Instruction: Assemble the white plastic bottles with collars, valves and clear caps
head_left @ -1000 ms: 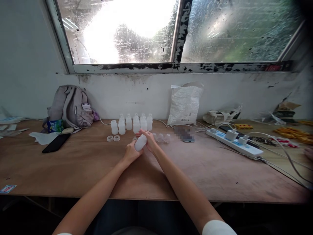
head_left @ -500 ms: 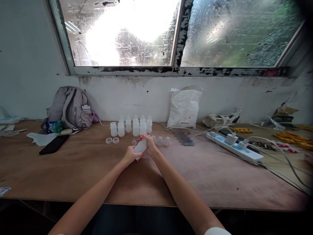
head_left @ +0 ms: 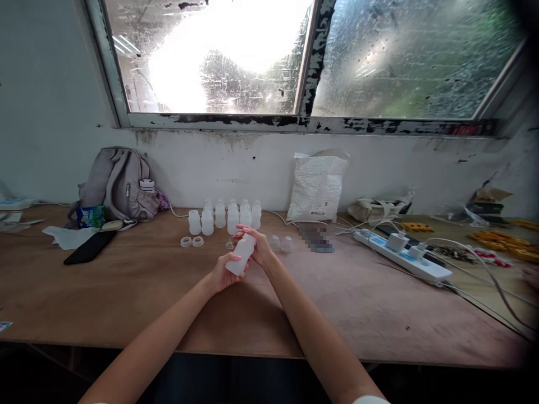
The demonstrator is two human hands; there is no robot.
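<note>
A translucent white baby bottle (head_left: 238,257) is held tilted above the table, its neck up and to the right. My left hand (head_left: 222,272) is closed around its lower body. My right hand (head_left: 260,247) is closed over the neck end, and its fingers hide what sits on top. Behind my hands stand several similar bottles (head_left: 219,214), most with clear teats on top; one at the front left (head_left: 194,223) has an open neck. Two white rings (head_left: 197,241) lie left of my hands, and a clear teat (head_left: 229,243) lies close behind them. Clear caps (head_left: 286,244) rest to the right.
A grey backpack (head_left: 120,185) and a black phone (head_left: 90,248) are on the left. A white plastic package (head_left: 319,186) leans on the wall. To the right lie a power strip (head_left: 404,258) with chargers and cables, a blurred-out object (head_left: 315,238) and yellow parts (head_left: 497,241).
The bottle has tipped more upright, and more of its body shows. My right hand's fingers have shifted around the neck end. My left hand keeps its hold lower down.
</note>
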